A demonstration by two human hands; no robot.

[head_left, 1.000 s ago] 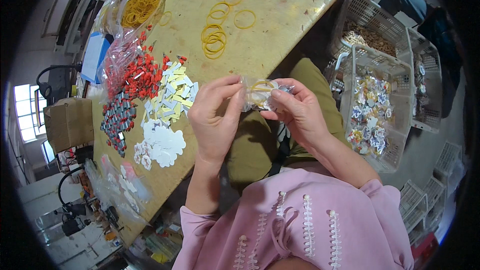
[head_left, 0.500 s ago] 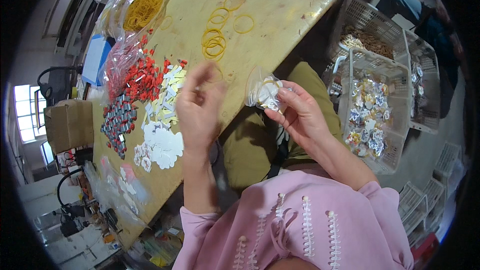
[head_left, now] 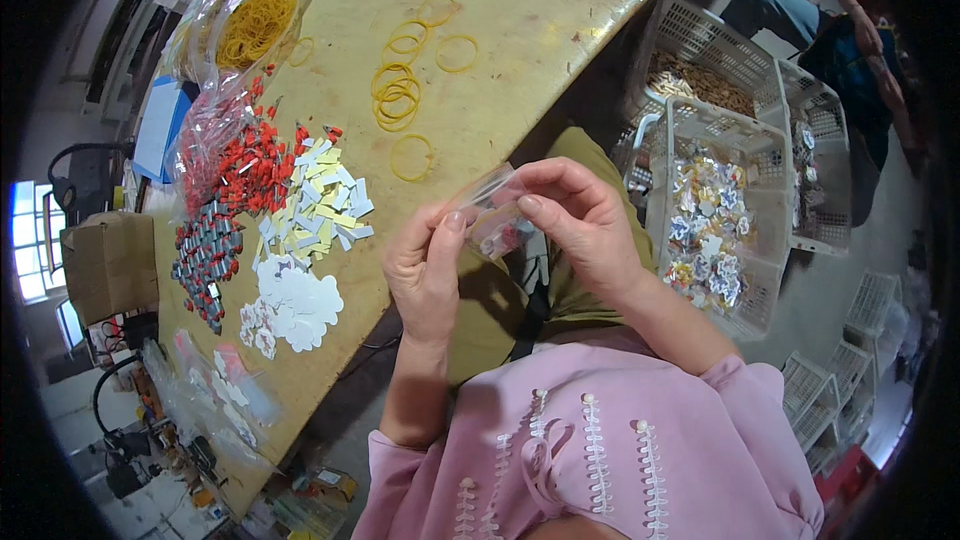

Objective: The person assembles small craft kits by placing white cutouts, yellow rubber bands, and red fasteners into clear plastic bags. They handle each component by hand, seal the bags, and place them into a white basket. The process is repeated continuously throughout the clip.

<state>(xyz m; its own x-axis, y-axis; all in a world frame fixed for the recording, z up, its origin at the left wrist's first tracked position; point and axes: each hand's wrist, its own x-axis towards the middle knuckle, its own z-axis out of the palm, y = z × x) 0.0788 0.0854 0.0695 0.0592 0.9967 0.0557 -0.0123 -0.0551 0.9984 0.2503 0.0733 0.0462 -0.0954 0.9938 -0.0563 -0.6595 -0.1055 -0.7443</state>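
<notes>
Between my two hands is a small clear plastic bag point(head_left: 497, 236) with white, red and other small pieces inside, held above my lap by the table edge. My left hand point(head_left: 425, 265) pinches the bag's left side near its mouth. My right hand point(head_left: 585, 225) grips the other side with thumb and fingers. To the left on the table lie yellow rubber bands point(head_left: 411, 159), yellow and white strips point(head_left: 310, 202), white cloud-shaped cards point(head_left: 300, 305), red parts point(head_left: 255, 155) and grey cylinders with red ends point(head_left: 207, 260).
A bag of rubber bands point(head_left: 258, 22) sits at the table's far left, near a brown carton point(head_left: 110, 265). On the right stand plastic baskets, one with filled bags point(head_left: 712, 230) and another with wooden pieces point(head_left: 700, 80). Another person point(head_left: 850, 70) is at far right.
My left hand has come from above the table to the bag and now pinches it. The bag has turned, showing its other side. The whole view has shifted slightly.
</notes>
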